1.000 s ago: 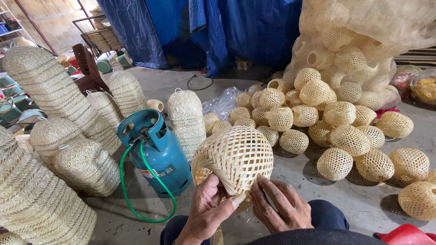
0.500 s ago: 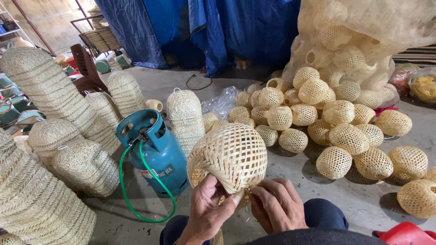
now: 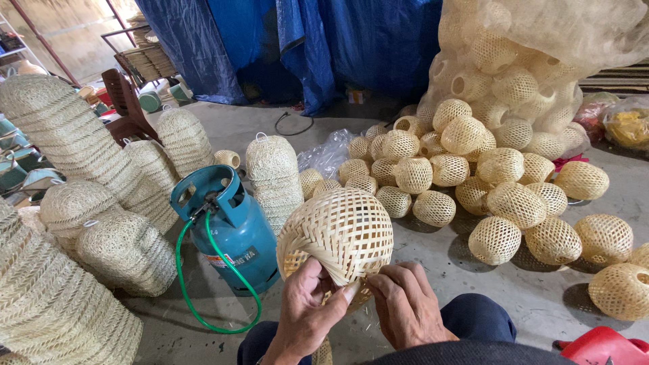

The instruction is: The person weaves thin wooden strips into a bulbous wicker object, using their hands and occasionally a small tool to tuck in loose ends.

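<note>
Near me, my left hand [image 3: 307, 318] has its thumb hooked inside the woven bamboo ball [image 3: 338, 233] at its open rim, fingers curled round the edge; my right hand [image 3: 405, 307] pinches loose strip ends there; the weave looks complete, only that rim seems unfinished. Left stands the teal gas cylinder [image 3: 233, 233]; farther right, finished balls [image 3: 473, 182] lie heaped.
</note>
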